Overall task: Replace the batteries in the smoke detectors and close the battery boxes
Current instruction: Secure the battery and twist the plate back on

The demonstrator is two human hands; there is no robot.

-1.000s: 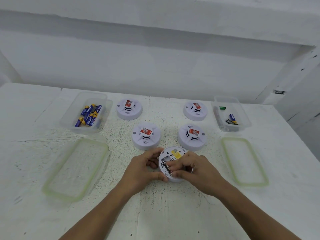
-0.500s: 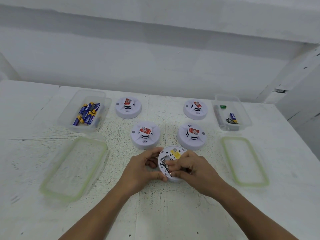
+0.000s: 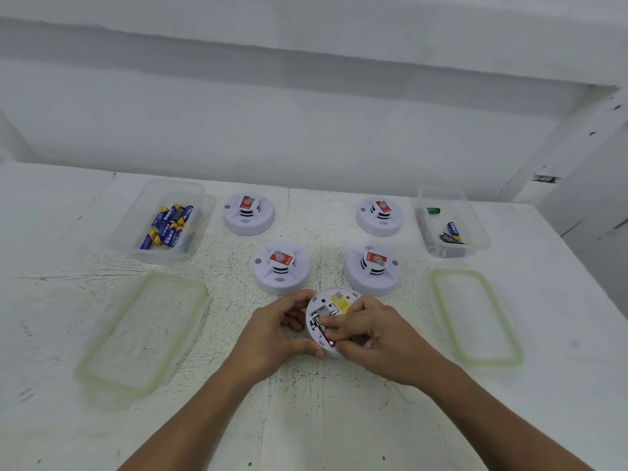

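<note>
- The left hand [image 3: 278,334] grips the left edge of an overturned smoke detector [image 3: 336,299], thumb on its near rim and fingers curled over the far rim.
- The right hand [image 3: 380,338] is curled, its forefinger and thumb pinching a dark battery [image 3: 321,329] that lies in the open battery box on the detector's underside.
- Against 0.5 s ago, little differs: both hands keep the same hold, the detector sits between them as before, and nothing else on the table [image 3: 306,419] has shifted.
- There are 5 detectors in all: the 1 held, and 4 resting dome up beyond the hands, 2 just past the fingertips [image 3: 281,266] [image 3: 372,268] and 2 farther out [image 3: 248,214] [image 3: 380,215].
- There are 2 green-rimmed lids: 1 lid [image 3: 142,331] lies well left of the left hand, and 1 lid [image 3: 475,317] lies right of the right hand.
- There are 2 clear boxes beyond the lids. The left box [image 3: 163,258] holds a heap of blue-and-yellow batteries [image 3: 170,226], too overlapped to count.
- The right box [image 3: 475,232] holds 1 green battery [image 3: 433,210], 1 blue battery [image 3: 453,229] and 1 black battery [image 3: 448,237]. Greyish shapes along its wall are unclear.
</note>
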